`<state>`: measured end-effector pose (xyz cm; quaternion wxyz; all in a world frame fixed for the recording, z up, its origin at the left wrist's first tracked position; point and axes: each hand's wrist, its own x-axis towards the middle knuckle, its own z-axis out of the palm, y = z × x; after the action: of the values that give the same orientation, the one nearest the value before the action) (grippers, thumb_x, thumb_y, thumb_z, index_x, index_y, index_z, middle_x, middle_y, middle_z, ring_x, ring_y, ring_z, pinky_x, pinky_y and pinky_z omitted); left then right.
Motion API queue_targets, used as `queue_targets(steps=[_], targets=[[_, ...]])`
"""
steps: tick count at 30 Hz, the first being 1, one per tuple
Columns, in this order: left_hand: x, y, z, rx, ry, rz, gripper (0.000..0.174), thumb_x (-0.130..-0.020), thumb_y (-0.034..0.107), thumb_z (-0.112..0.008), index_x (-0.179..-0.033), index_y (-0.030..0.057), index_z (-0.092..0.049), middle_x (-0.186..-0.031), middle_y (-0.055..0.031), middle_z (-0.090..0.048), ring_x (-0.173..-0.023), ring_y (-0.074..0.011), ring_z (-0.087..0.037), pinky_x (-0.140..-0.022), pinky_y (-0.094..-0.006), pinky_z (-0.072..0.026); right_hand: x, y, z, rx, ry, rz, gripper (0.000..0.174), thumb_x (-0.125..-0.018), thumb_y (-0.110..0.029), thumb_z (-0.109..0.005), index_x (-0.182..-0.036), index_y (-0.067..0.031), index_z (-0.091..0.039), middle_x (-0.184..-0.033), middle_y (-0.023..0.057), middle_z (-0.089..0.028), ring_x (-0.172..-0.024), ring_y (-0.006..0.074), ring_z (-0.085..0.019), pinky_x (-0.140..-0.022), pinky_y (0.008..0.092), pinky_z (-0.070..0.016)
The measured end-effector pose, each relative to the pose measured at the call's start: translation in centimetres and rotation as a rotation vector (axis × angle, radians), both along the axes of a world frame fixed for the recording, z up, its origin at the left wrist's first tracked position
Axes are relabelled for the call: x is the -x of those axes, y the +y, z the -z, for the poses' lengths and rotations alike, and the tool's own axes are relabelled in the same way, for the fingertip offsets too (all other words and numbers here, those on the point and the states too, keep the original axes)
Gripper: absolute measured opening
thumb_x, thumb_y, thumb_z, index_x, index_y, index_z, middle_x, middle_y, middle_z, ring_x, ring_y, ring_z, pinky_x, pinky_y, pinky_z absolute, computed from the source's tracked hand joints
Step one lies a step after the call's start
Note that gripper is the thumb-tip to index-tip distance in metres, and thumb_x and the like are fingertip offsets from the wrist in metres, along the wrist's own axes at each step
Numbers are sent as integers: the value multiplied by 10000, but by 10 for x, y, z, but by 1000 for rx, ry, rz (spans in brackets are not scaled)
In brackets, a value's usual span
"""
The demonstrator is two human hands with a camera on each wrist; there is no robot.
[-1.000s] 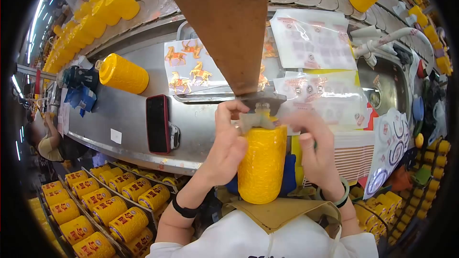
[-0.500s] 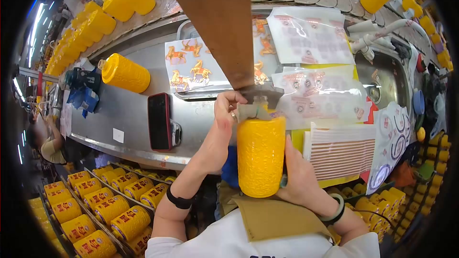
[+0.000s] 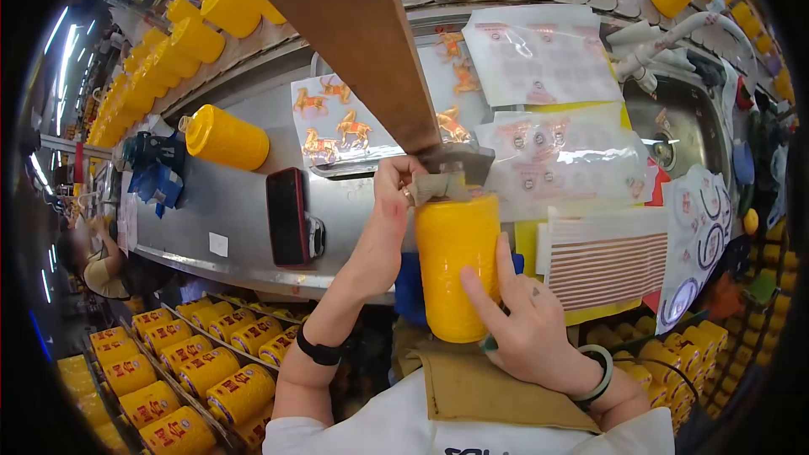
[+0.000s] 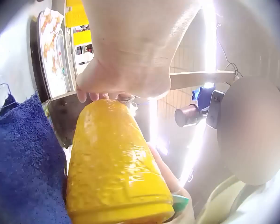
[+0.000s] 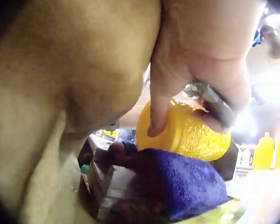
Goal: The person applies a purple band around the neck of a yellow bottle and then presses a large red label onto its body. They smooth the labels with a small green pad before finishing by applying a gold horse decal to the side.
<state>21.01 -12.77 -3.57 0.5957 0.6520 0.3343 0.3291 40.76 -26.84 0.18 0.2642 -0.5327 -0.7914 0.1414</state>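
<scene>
A yellow embossed bottle [image 3: 458, 274] lies between the hands in the head view, its neck pointing away at a dark metal piece [image 3: 465, 160]. My left hand [image 3: 377, 240] pinches greyish material [image 3: 438, 188] around the neck; its fingertips curl over the bottle's narrow end [image 4: 107, 112] in the left wrist view. My right hand [image 3: 539, 333] holds the lower right side, two fingers along the surface. In the right wrist view, the right hand [image 5: 210, 51] spans the bottle [image 5: 196, 137], with a shiny item at its fingers. A blue towel [image 5: 191, 184] lies below.
A brown beam [image 3: 354, 42] comes down to the neck area. A phone [image 3: 286, 217] and another yellow bottle [image 3: 226, 138] lie left, horse stickers [image 3: 350, 131] beyond. Right are plastic sheets [image 3: 560, 156], striped strips [image 3: 602, 253] and a sink [image 3: 670, 139]. Crated bottles [image 3: 202, 371] stand lower left.
My right hand has come down from the neck to the bottle's lower side, and its fingers now lie farther over it. My left hand stays at the neck.
</scene>
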Motion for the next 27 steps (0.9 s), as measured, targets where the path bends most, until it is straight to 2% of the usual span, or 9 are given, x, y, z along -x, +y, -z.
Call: queue_targets(steps=[5,7,10,14,16,17,20,22,27], targets=[[0,0,1,-83,83,34,778,-1072,662,-149,-1368,-29,-349,-1274,-102,-392,-1246,-178,-398,-1132,-338,-288,1,-5,31,-58,113,39,724,-723,-57,-701,-1411,106,-544,-1431,386,-517,-682,256,-578,-691,349,-522],[2,4,2,111,-35,-81,933,-936,862,-85,-1334,69,-372,-1272,-68,-480,-1365,-182,-374,-1223,-414,-145,1,-4,38,43,238,164,915,-679,-80,-761,-1487,152,-399,-1426,385,-519,-755,312,-601,-716,374,-529],[5,0,6,159,13,-93,913,-931,869,-83,-1302,94,-390,-1257,-50,-465,-1358,-178,-373,-1223,-419,-135,-2,-3,40,157,177,100,1053,-640,-92,-799,-1518,182,-286,-1438,388,-506,-804,349,-606,-723,397,-529],[7,3,7,140,44,-49,878,-954,842,-68,-1314,108,-390,-1297,-45,-461,-1365,-183,-360,-1224,-413,-128,-2,-4,17,232,166,74,1033,-653,-89,-789,-1521,174,-295,-1397,370,-542,-809,342,-603,-735,402,-523],[4,3,7,158,-23,-52,796,-1010,760,-107,-1306,73,-378,-1254,-49,-441,-1286,-163,-381,-1174,-365,-189,-3,-7,2,22,-34,-24,928,-675,-58,-746,-1487,181,-366,-1386,364,-551,-776,315,-595,-714,392,-517],[3,3,8,170,-95,-51,716,-1067,678,-146,-1298,37,-367,-1211,-54,-420,-1208,-143,-403,-1125,-317,-251,-2,-7,6,26,-30,-23,928,-675,-58,-746,-1487,181,-366,-1386,364,-551,-776,315,-595,-714,392,-517],[-3,0,7,252,-140,-107,707,-1066,681,-148,-1282,44,-367,-1199,-53,-419,-1207,-139,-400,-1126,-316,-248,4,-2,25,-6,112,98,781,-684,-26,-695,-1406,182,-483,-1395,369,-549,-711,278,-577,-678,366,-512],[-5,0,5,242,-140,-107,697,-1068,679,-153,-1272,49,-370,-1195,-50,-420,-1203,-137,-403,-1121,-315,-253,3,1,30,208,209,187,684,-690,-27,-673,-1333,178,-558,-1447,382,-508,-657,253,-557,-635,353,-506],[-5,-2,7,248,-167,-84,619,-1091,629,-178,-1233,62,-384,-1182,-44,-427,-1184,-134,-417,-1106,-318,-278,4,-4,6,25,76,70,769,-696,-36,-696,-1397,192,-479,-1430,380,-521,-709,281,-574,-678,366,-512]])
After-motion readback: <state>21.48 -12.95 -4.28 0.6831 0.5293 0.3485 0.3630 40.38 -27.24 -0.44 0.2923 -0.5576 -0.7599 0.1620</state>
